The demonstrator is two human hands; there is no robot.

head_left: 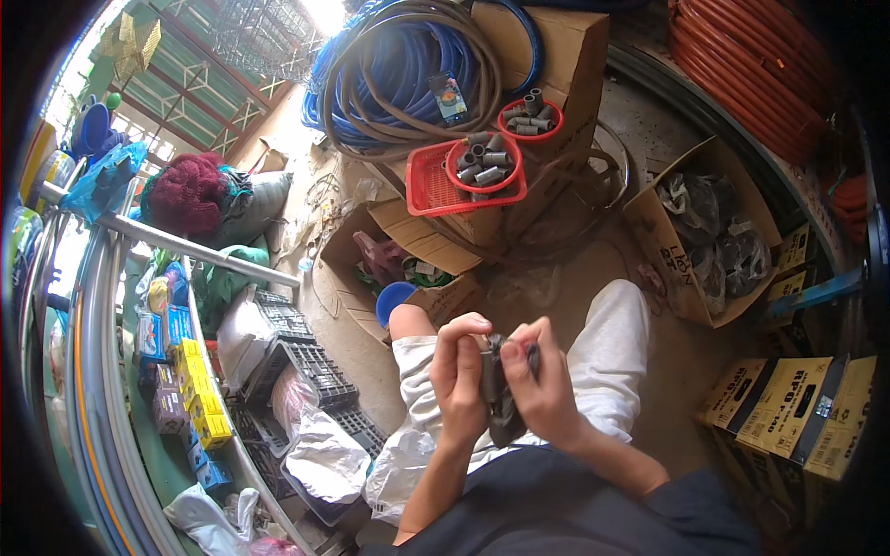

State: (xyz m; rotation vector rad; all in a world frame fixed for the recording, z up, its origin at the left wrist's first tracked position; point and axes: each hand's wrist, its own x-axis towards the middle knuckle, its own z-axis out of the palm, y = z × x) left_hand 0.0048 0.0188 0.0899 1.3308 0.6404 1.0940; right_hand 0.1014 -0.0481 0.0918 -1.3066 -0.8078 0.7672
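Above my lap, my left hand (458, 378) and my right hand (540, 382) close together around a dark, glossy, crumpled bundle (502, 408) that looks like a plastic bag. Both sets of fingers are curled in at its upper end, and its lower end hangs between my palms. What the bundle holds inside is hidden. Beyond my knees, a round red basket (453, 181) of short grey pipe fittings (491, 165) rests in a rectangular red basket (419, 193). A smaller red basket (558, 128) with more grey fittings stands just behind.
An open carton (656, 239) at right holds dark bags. Taped cartons (779, 408) stack nearer me. Another open carton (345, 287) with a blue bowl (396, 298) sits ahead-left. Black crates (320, 371) and metal rails line the left. Blue hose (399, 79) and orange pipe coils (742, 69) lie farther back.
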